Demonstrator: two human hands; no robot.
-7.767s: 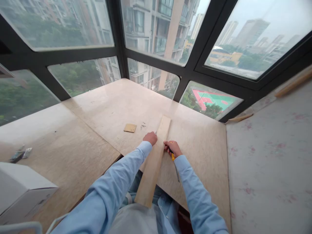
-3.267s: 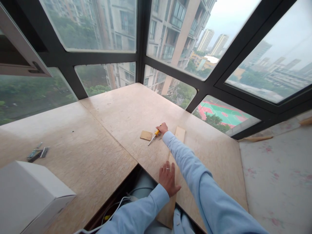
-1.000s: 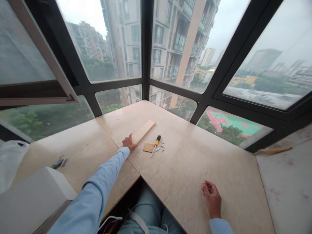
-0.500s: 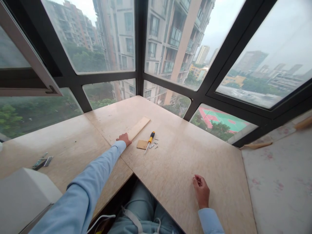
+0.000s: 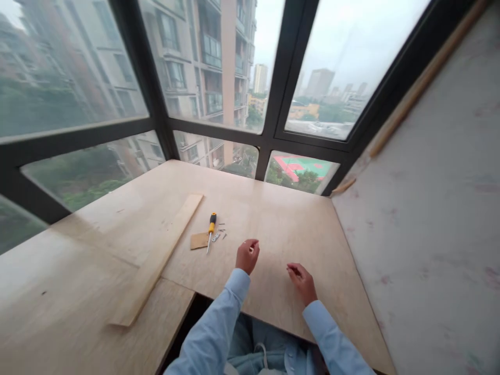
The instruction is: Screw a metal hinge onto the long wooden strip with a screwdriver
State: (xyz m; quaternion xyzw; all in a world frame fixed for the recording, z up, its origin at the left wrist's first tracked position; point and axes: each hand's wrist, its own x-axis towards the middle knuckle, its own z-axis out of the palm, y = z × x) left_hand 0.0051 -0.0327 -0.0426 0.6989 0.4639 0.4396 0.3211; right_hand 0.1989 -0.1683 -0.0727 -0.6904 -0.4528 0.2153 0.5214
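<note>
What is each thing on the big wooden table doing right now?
Left hand: loosely curled, holding nothing visible.
Right hand: fingertips pinched; whether they hold anything is unclear.
Screwdriver: lying flat, untouched.
Long plank: lying flat, untouched.
Small wood piece: flat beside the screwdriver.
Screws: scattered loose.

windows (image 5: 219,62): dark-framed, grey daylight | wall (image 5: 429,208): pale, stained | platform (image 5: 297,229): plywood

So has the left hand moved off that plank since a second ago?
Yes. The left hand left the plank and now sits right of the screwdriver.
</note>
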